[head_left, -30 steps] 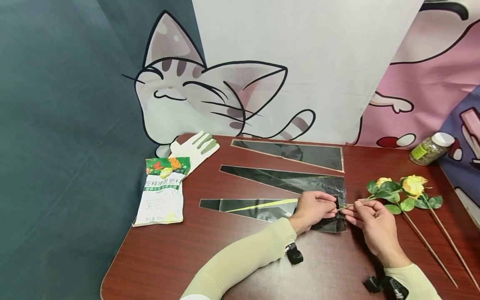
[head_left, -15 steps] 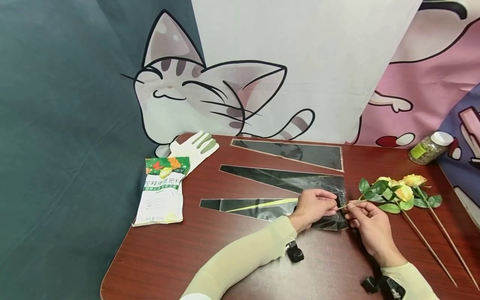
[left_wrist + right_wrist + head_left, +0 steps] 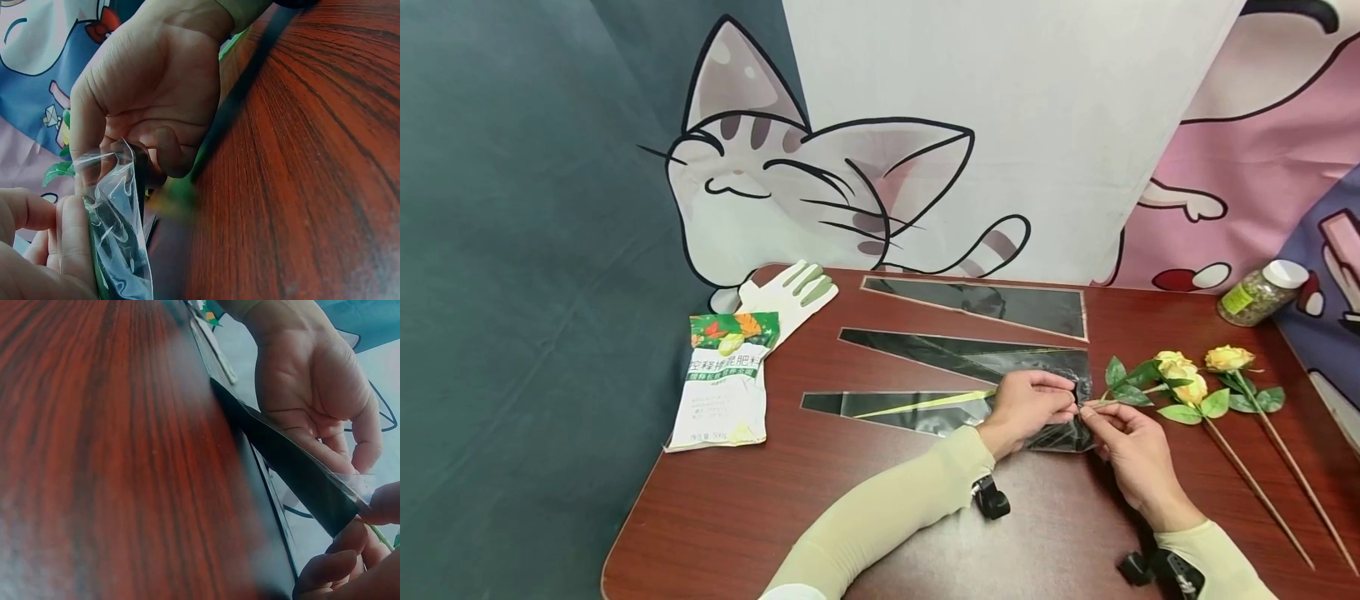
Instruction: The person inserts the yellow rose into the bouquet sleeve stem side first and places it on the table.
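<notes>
My left hand (image 3: pixel 1030 408) pinches the open end of the nearest clear-and-black flower sleeve (image 3: pixel 917 408), a long tapering plastic bag. In the left wrist view the clear film (image 3: pixel 119 219) of its mouth stands raised between both hands. My right hand (image 3: pixel 1138 458) pinches the stem of an artificial yellow rose (image 3: pixel 1172 362), its tip at the sleeve's mouth; how far the stem is inside is hidden by the fingers. Green leaves (image 3: pixel 1123 387) lie just beyond the right fingers. In the right wrist view the dark sleeve (image 3: pixel 300 475) slants up off the table.
Two more sleeves (image 3: pixel 955 354) (image 3: pixel 992 308) lie flat behind. Two yellow roses (image 3: pixel 1228 358) with long stems lie at the right. A jar (image 3: pixel 1262 292) lies tilted at the back right. A fertilizer bag (image 3: pixel 718 392) and a glove (image 3: pixel 801 292) lie at the left.
My right hand has moved left toward the left hand, carrying the rose with it, so the flower and leaves sit further left. The left hand has barely moved.
</notes>
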`<state>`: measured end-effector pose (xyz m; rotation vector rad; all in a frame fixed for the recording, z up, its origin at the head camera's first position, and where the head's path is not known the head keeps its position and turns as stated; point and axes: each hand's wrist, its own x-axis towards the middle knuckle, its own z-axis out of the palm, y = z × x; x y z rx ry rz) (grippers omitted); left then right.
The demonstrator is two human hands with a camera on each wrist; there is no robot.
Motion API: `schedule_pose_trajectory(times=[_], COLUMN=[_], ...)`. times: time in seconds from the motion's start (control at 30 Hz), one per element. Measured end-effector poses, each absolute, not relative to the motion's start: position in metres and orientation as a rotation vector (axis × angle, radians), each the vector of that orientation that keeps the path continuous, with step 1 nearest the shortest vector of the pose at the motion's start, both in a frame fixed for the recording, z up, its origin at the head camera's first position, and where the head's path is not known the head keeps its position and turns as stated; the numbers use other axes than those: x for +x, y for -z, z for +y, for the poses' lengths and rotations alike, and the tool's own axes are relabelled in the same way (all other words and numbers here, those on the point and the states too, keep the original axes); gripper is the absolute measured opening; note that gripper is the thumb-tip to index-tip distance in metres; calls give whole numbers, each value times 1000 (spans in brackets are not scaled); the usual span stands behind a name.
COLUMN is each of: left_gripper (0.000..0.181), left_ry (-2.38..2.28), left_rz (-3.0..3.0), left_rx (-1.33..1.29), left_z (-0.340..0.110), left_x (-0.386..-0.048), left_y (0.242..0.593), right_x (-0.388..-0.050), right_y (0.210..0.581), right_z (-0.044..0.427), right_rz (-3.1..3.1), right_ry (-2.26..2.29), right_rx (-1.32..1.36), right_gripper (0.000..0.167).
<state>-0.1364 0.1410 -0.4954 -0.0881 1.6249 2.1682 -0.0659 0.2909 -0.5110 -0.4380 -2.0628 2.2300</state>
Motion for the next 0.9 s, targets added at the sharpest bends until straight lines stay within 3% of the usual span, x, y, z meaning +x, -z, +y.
schedule_pose_trajectory(times=[0.1,0.37,0.63,0.9], left_gripper=[16,17,16,16], left_ry=[-2160,-2172,-2173,-2173], left_rz=[1632,1630,1642,1612], left_rx=[-84,-121,-114,-126], left_z=[141,141,139,138], left_x=[-137,-140,-142,-145], left_y=[495,495,495,496], right_x=[-66,-64,-67,-66], right_y=[511,510,508,507], right_z=[291,290,292,294], right_rz=[-2037,-1926,-1783,-1651], right_ry=[-2252,-2335,-2313,-2385], right_rx=[-402,-371,-482,-364], right_gripper=[4,22,14,8])
